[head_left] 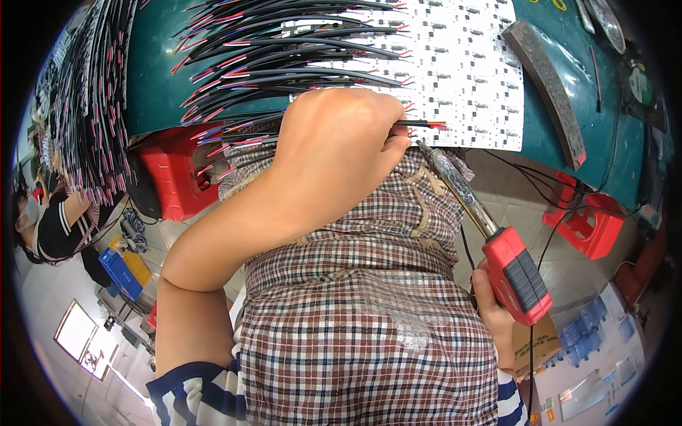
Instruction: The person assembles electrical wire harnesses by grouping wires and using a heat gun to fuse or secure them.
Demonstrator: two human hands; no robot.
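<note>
Currently left hand [339,131] pinching black cable [420,123] jutting rightward over white board [490,78]; right hand [490,302] gripping soldering gun [513,266].

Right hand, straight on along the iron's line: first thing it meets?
Leading with the soldering iron, the right hand would likely meet the white circuit-board sheet first, near the black cable in the left hand. Tip depth is unclear.
</note>
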